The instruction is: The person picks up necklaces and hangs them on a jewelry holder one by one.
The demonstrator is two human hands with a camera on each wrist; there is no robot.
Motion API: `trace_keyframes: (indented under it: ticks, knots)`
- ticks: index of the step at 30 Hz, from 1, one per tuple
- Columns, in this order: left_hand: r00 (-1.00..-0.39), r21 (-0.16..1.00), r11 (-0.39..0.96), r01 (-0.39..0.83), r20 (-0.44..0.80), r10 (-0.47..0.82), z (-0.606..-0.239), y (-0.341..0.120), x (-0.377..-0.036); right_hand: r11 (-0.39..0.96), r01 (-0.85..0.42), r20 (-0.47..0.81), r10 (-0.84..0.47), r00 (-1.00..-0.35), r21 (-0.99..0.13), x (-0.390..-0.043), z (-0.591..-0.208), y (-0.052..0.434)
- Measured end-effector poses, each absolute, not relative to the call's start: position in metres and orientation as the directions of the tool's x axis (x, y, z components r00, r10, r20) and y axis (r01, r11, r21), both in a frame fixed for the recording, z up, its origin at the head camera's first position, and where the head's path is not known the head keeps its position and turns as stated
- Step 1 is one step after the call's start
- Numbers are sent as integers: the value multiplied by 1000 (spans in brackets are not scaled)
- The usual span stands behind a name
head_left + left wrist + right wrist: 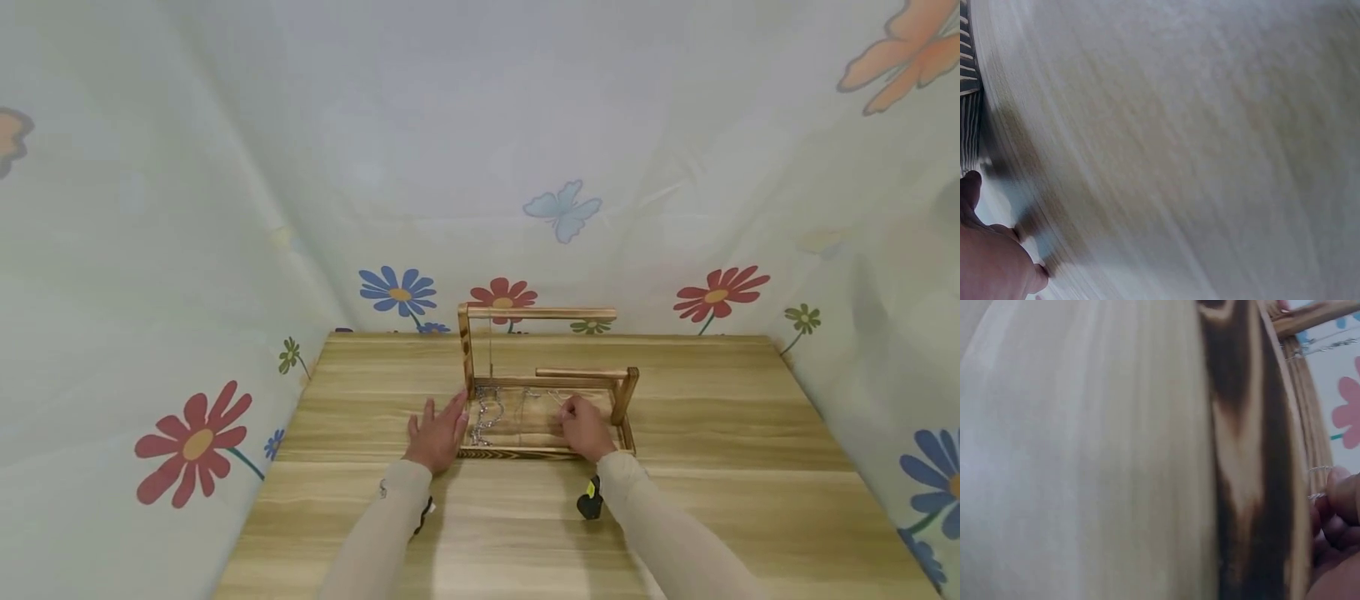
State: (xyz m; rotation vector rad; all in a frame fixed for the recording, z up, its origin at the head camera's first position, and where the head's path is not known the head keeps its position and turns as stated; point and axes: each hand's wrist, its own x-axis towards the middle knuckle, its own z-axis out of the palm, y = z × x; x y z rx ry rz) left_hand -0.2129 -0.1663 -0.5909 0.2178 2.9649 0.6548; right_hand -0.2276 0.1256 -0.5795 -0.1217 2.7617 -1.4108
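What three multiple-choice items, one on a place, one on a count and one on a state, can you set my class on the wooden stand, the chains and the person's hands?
1. Where does the left hand lie?
A. Flat on the table, at the left edge of the wooden stand
B. On the stand's top bar
C. Off the table

2. How many horizontal bars does the stand carry above its base?
A. One
B. Two
C. Four

3. What is the right hand doing?
A. Lying flat and idle
B. Pinching a thin chain
C. Gripping the tall post

Answers: 1 A, the head view shows spread fingers on the tabletop beside the base. 2 B, a high bar and a lower one. 3 B, the right wrist view shows fingertips closed on a fine silver strand.
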Motion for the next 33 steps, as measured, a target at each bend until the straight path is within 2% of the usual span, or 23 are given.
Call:
trace_keyframes:
  ticks: [7,14,24,33]
  knots:
    - [-985,420,900,119,-68,161,-594,-166,-213,510,-50,-10,-115,-993,-859,-226,-562,130]
    - [-985,410,905,114,-70,156,-596,-166,-216,436,-137,72,-162,-984,-890,-221,-538,125]
    - [-985,432,895,112,-69,156,-592,-168,-215,283,-38,-18,-193,-981,-958,-210,-507,110]
    - [-985,436,894,103,-81,153,-591,-168,-214,195,-31,-15,-228,-974,-980,-207,-481,103]
